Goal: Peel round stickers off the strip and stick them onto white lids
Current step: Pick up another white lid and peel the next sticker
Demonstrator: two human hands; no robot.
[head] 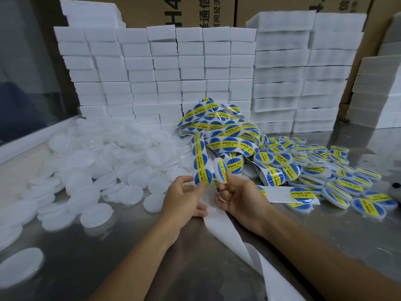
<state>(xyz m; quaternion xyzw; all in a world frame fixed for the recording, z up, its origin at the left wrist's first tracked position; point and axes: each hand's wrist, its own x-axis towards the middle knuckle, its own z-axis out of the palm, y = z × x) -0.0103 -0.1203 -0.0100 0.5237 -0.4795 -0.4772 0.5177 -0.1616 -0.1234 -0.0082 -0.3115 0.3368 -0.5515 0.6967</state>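
While left hand point(184, 197) pinches sticker strip point(200, 161), right hand point(235, 197) grips stickered lid point(221, 170) edge

White foam blocks point(165, 68) stacked behind; cardboard boxes point(195, 9); steel table point(130, 257).

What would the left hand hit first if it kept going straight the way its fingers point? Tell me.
Most likely the sticker strip: the left hand points up and forward, fingertips already at the strip's lowest blue-and-yellow sticker. The plain white lids lie to its left, off that line. Depth is uncertain.
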